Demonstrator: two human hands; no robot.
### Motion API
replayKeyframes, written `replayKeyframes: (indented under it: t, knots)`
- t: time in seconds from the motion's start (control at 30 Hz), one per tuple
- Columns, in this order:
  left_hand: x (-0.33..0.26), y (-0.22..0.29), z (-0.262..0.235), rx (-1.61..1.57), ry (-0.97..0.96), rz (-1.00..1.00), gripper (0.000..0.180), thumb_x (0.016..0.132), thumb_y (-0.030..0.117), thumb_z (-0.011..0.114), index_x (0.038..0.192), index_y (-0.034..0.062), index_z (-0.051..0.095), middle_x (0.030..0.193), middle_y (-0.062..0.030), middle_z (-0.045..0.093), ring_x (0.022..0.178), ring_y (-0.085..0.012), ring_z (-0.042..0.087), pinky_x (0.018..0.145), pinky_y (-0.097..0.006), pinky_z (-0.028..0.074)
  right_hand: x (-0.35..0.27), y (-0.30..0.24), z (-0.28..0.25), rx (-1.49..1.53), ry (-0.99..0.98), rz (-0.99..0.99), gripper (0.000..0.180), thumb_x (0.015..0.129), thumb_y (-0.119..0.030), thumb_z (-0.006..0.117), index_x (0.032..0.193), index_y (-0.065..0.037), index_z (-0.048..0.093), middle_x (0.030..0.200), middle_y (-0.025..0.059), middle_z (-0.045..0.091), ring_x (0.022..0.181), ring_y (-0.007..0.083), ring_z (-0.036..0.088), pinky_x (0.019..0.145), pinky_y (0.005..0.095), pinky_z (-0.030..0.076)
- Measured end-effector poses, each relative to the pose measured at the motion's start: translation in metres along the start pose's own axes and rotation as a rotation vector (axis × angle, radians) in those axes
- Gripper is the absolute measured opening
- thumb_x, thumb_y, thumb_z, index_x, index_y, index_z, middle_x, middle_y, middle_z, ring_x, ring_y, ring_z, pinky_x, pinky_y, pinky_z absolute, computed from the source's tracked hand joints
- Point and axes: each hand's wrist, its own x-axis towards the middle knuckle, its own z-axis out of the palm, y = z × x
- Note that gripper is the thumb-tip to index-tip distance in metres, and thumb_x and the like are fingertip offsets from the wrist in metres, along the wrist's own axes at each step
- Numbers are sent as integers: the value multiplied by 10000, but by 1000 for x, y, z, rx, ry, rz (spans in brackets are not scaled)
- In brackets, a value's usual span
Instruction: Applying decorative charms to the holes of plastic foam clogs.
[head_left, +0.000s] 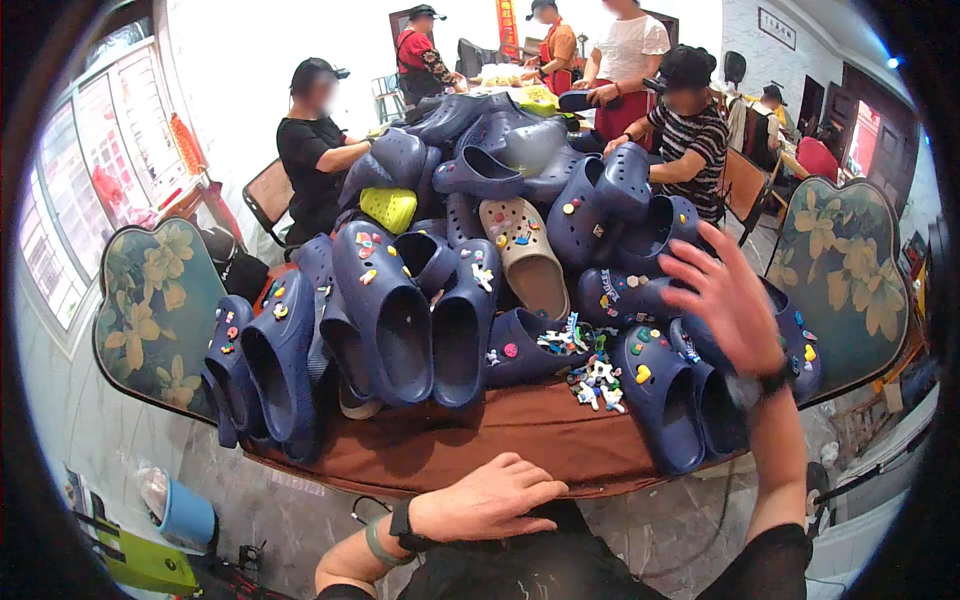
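Reaching: our right hand (728, 300) hovered open, fingers spread, above the navy clogs (680, 395).
Resting: our left hand (490, 498) lay empty, loosely curled, by the brown tablecloth (470, 445).
Care: we judged a steady grip near the heel best, sparing the loose charms (595, 375).

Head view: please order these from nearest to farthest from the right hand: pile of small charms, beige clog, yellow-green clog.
From the right hand:
1. Pile of small charms, on the brown cloth, lower left of it.
2. Beige clog, mid-pile, further left.
3. Yellow-green clog, far left, upper pile.
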Motion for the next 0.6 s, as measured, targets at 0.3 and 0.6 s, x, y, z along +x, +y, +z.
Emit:
replayKeyframes:
  t: [0.3,0.6]
  knots:
    - [-113,-47,95,176,179,-498,673,849,485,687,1323,44,503,1232,-176,539,1156,-331,520,934,-438,401,211,148,-121,-37,550,308,1217,642,-857,624,1531,-159,173,1467,251,238,1233,408,402,918,581,448]
    - [-116,-42,130,413,142,-722,881,729,649,716,1384,110,477,1394,-159,409,1312,-342,328,1045,-514,226,276,160,-128,142,795,-28,981,677,-459,848,1287,113,335,1221,214,551,944,327,638,667,478,559]
